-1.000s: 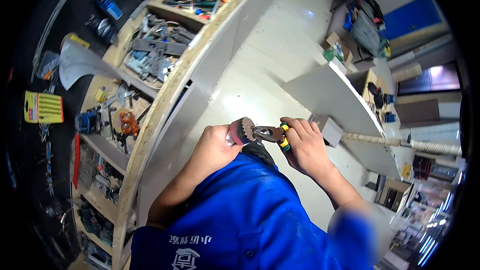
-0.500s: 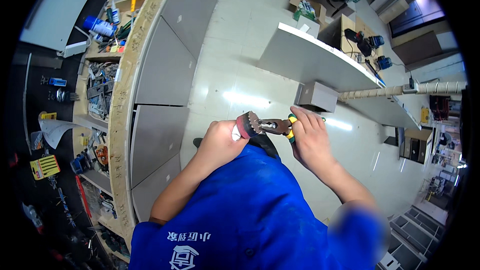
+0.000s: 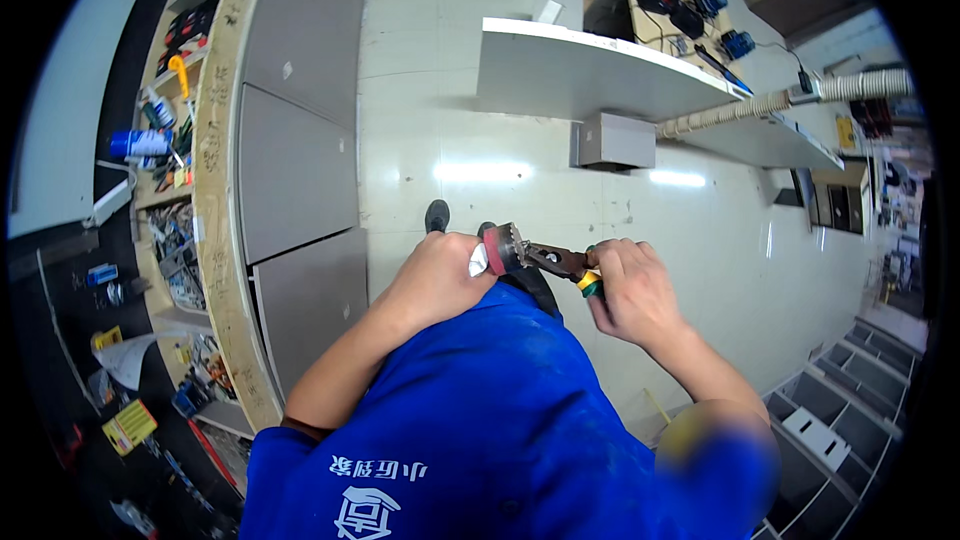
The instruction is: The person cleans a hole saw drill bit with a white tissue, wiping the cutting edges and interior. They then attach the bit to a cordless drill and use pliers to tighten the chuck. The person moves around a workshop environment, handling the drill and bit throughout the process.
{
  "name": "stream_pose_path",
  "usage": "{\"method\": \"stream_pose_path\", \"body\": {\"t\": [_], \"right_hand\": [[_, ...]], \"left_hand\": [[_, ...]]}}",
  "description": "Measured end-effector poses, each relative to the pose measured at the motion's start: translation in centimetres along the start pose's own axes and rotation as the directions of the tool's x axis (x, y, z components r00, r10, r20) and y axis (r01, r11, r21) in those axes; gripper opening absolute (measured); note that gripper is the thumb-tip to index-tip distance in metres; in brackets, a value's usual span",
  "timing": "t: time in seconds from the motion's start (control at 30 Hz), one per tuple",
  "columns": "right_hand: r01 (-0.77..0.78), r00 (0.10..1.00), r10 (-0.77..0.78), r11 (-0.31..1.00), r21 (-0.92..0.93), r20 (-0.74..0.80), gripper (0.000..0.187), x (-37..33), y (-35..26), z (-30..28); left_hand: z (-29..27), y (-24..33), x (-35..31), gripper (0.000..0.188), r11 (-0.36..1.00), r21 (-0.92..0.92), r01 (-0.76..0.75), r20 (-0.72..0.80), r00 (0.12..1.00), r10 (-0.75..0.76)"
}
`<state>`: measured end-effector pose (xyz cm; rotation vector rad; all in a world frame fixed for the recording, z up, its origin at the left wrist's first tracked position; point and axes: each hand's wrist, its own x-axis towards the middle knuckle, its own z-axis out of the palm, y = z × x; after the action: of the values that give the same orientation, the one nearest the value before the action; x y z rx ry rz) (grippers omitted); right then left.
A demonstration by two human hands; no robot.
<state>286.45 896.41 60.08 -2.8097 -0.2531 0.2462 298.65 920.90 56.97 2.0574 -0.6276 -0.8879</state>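
My left hand (image 3: 440, 278) is closed around a hole saw (image 3: 502, 248), a dark, toothed cup with a red band, tilted with its teeth to the right. Something white (image 3: 478, 260) shows between that hand and the saw; I cannot tell what it is. My right hand (image 3: 635, 290) is wrapped around the yellow-and-green handles of a pair of pliers (image 3: 560, 261). The pliers' jaws reach left to the mouth of the hole saw. Whether they grip anything inside it is hidden. Both tools are held in front of my blue shirt, above the floor.
Left of me stands a grey cabinet (image 3: 300, 170) with a wooden edge and shelves of tools behind it. Ahead is a grey-white panel (image 3: 590, 75), with a grey box (image 3: 617, 140) beside it. A ribbed hose (image 3: 730, 114) runs right. Power tools lie on a board (image 3: 655, 35).
My view has shifted, so the cabinet and panel sit differently in it. The handles have tilted downward in my right hand, and its fingers have curled more closely around them. The hole saw remains in my left hand.
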Motion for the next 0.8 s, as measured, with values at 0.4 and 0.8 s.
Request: {"method": "stream_pose_path", "body": {"t": [0.4, 0.8], "right_hand": [[-0.243, 0.949, 0.278, 0.945, -0.219, 0.151, 0.049, -1.0, -7.9, 1.3], [-0.453, 0.848, 0.511, 0.837, -0.308, 0.139, 0.048, -2.3, -12.3, 3.2]], "left_hand": [[-3.2, -3.5, 3.2, 0.015, 0.936, 0.267, -0.23, 0.438, 0.894, 0.094], [-2.6, -3.5, 4.0, 0.013, 0.844, 0.3, -0.445, 0.568, 0.794, 0.216]]}}
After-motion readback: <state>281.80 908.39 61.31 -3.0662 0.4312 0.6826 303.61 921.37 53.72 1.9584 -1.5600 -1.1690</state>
